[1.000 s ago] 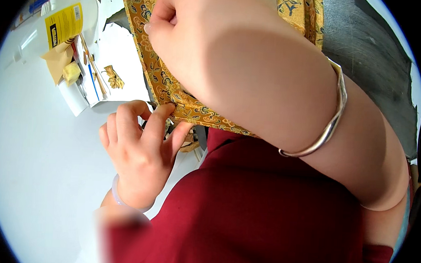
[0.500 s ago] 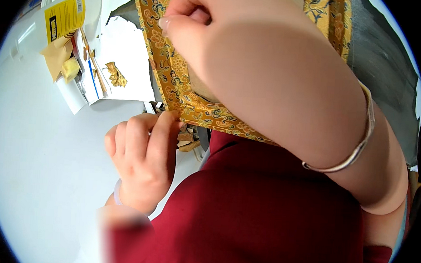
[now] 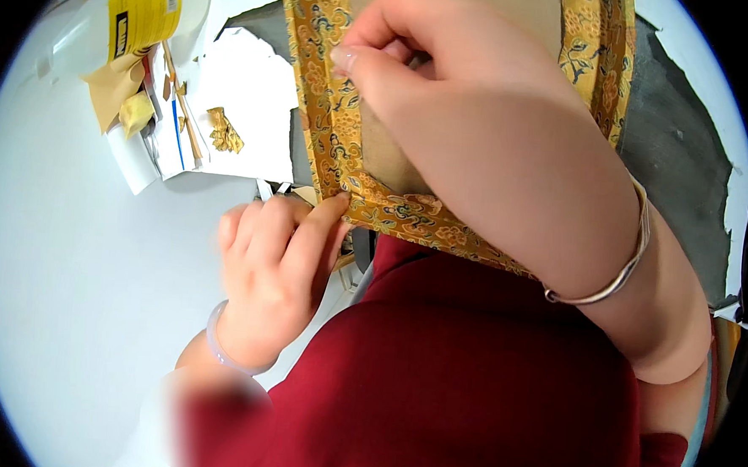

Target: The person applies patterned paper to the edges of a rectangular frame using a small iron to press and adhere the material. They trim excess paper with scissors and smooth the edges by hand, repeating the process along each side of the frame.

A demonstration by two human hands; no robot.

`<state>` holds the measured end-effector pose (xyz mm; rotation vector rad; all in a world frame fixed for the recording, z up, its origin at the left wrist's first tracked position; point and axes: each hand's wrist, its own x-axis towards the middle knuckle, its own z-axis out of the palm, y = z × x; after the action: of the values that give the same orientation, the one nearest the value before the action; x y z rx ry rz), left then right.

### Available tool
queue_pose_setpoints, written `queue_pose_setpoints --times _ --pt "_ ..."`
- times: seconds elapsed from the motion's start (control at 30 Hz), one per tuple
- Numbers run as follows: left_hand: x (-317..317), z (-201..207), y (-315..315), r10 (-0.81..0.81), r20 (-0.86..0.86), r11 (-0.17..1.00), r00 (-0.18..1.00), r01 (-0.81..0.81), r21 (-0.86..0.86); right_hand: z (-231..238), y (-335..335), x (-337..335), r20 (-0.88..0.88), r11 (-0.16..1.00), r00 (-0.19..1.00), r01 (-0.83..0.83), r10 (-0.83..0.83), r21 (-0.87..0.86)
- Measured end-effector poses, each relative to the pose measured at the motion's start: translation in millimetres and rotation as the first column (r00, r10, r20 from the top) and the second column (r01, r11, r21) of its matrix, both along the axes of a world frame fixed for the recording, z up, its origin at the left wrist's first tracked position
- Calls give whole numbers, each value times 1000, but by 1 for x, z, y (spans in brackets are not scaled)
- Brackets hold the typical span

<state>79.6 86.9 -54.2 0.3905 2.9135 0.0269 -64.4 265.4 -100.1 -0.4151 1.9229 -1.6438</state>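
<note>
A flat panel bordered with gold flower-patterned brocade (image 3: 321,87) lies before me, its middle a plain brown board (image 3: 395,158). At the panel's near left corner, my left hand (image 3: 275,258) grips the brocade edge. Its index finger lies on top, and the thumb is mostly hidden. My right hand (image 3: 430,55) reaches across the panel, closed in a pinch beside the left brocade strip. Whatever may be between its fingertips is too small to make out. My right forearm covers much of the board and part of the near border.
Left of the panel, white paper (image 3: 255,75) carries a crumpled gold scrap (image 3: 225,130) and thin sticks (image 3: 182,105). A translucent jug with a yellow label (image 3: 144,18), a tan paper piece (image 3: 111,93) and a pale yellow lump (image 3: 136,114) are beyond. Dark grey sheeting (image 3: 675,139) lies right.
My right hand has moved right and slightly nearer, still pinched. The panel corner and my left hand appear a little farther right, and the whole view has shifted somewhat too.
</note>
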Motion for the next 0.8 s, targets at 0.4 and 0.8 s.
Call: queue_pose_setpoints --times 0.4,0.8 --pt "25 -5 -15 304 -247 939 920 -246 239 -21 -1 -3 242 999 970 24 -12 -46" --pt "37 -55 -40 133 -372 910 919 35 413 -13 -6 -3 200 995 976 67 -80 72"
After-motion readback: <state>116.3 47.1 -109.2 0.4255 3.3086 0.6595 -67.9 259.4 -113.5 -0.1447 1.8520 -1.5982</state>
